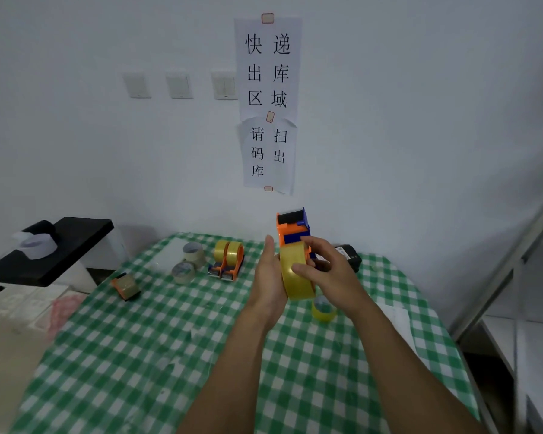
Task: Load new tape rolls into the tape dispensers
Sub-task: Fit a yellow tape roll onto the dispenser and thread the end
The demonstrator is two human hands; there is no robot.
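both hands are up over the green checked tabletop [170,339] with the orange and blue tape dispenser [292,225], yellow tape roll [295,286] sitting in it. right hand [329,270] has its fingers [311,244] curled over the top and thumb on the roll's face. left hand [268,277] lies against the roll's left side, can't tell if its fingers wrap behind. smaller yellow roll [323,310] lies just below on the tabletop.
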